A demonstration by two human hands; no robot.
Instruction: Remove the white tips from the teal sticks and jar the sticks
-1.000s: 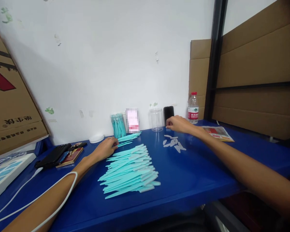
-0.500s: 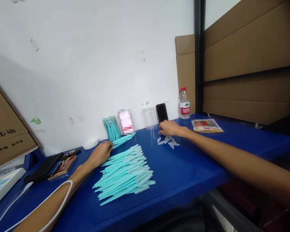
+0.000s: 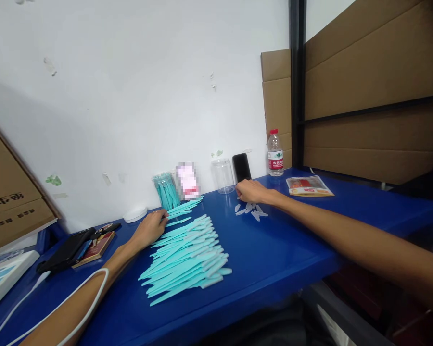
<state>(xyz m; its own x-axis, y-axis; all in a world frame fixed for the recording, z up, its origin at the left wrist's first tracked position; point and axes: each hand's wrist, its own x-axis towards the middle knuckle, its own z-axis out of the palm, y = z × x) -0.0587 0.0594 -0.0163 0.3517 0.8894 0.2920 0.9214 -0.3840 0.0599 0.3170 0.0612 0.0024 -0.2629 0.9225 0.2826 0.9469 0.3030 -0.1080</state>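
Observation:
My left hand is closed in a pinch at the thin end of one turquoise eyebrow razor. That razor lies between a small group of turquoise razors and a large stack of similar razors with pale caps. My right hand is closed, fingertips down on the table behind several loose translucent blade caps; whatever its fingers hold is hidden. A clear jar packed with turquoise razors stands by the wall, and a clear plastic jar stands left of my right hand.
A blurred-out phone-like item and a black phone lean against the wall. A water bottle and a food packet are right. A white lid, black pouch and white cable are left.
One razor now lies apart from the small group, drawn toward the large stack at my left fingertips. My right hand has shifted slightly left.

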